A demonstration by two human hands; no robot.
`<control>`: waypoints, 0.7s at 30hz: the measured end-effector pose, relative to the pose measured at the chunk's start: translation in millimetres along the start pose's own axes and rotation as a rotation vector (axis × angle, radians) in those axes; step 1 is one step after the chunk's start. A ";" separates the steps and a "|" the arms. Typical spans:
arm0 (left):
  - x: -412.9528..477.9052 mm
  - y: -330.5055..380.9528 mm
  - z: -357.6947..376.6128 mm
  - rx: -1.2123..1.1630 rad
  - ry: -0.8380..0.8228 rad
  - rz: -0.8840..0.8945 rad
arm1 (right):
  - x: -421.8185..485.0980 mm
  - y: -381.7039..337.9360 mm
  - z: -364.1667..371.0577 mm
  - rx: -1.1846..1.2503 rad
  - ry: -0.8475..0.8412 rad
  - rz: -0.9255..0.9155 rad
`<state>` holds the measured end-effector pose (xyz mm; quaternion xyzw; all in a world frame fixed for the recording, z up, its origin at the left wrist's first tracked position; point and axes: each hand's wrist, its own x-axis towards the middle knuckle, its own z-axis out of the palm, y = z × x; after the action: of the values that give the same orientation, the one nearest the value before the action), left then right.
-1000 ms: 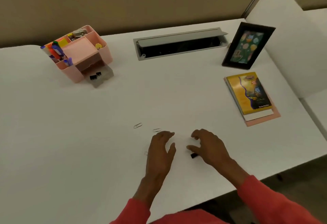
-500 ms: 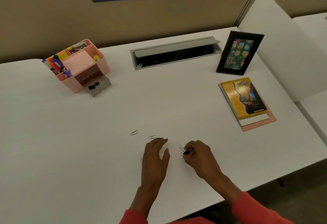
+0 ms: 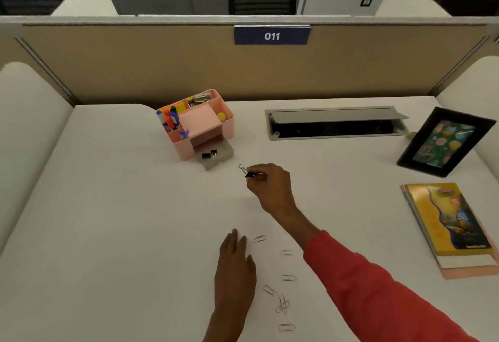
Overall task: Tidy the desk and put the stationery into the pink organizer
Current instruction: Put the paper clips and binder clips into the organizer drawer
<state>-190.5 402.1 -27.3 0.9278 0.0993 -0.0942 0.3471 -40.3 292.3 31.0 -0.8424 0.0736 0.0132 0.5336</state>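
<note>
Hands: right (image 3: 270, 183) pinching binder clip (image 3: 249, 173) near organizer (image 3: 198, 123), left (image 3: 233, 263) flat, released on surface (image 3: 121, 220); pens stowed, paper clips (image 3: 282, 302) left.

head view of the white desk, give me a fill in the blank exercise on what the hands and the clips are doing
1. The right hand pinches a small black ____ clip.
2. The left hand lies flat on the white desk, holding ____.
3. The pink plastic organizer has its clear drawer pulled ____.
4. Loose silver wire paper clips lie scattered between the two ____.

Missing words: binder; nothing; open; hands
</note>
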 end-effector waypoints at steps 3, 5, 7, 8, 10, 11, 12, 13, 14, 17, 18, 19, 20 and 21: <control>4.3 -1.6 -1.7 -0.044 0.004 0.045 | 49.2 -24.2 37.3 -0.117 -0.004 -0.093; 7.4 -6.4 3.2 0.037 -0.055 0.063 | 76.4 -32.2 57.6 -0.276 0.007 -0.130; 13.3 -14.1 12.4 0.070 -0.127 0.063 | 99.8 -34.2 75.9 -0.454 -0.005 -0.115; 16.6 -17.0 16.6 0.101 -0.161 0.045 | 108.9 -33.6 84.3 -0.534 -0.015 -0.095; 22.6 -20.8 22.8 0.159 -0.168 0.047 | 123.1 -30.1 100.0 -0.676 -0.023 -0.076; 24.3 -21.9 24.3 0.176 -0.171 0.054 | 127.5 -28.2 105.6 -0.731 -0.023 -0.075; 25.0 -23.2 25.5 0.188 -0.182 0.057 | 130.9 -26.3 110.0 -0.779 -0.017 -0.078; 25.5 -23.3 26.2 0.192 -0.188 0.052 | 133.8 -24.3 113.2 -0.820 -0.008 -0.086; 26.0 -22.4 25.6 0.195 -0.189 0.046 | 135.5 -23.4 114.8 -0.854 0.001 -0.101; 31.1 -19.7 23.9 0.218 -0.201 0.032 | 138.9 -22.2 119.4 -0.945 0.014 -0.173; 32.9 -18.3 23.2 0.221 -0.170 0.019 | 139.5 -21.7 120.8 -0.969 0.005 -0.197; 34.6 -16.1 20.1 0.219 -0.144 0.009 | 139.8 -20.7 122.2 -0.985 -0.006 -0.213; 35.2 -13.0 15.6 0.206 -0.152 -0.002 | 139.7 -20.5 122.6 -0.995 -0.018 -0.222; 36.0 -10.6 8.7 0.187 -0.148 -0.013 | 139.8 -20.2 122.5 -0.999 -0.034 -0.230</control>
<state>-159.4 408.5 -49.2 0.9459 0.0703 -0.1737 0.2648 107.6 395.7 -17.6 -0.9969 -0.0436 0.0016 0.0650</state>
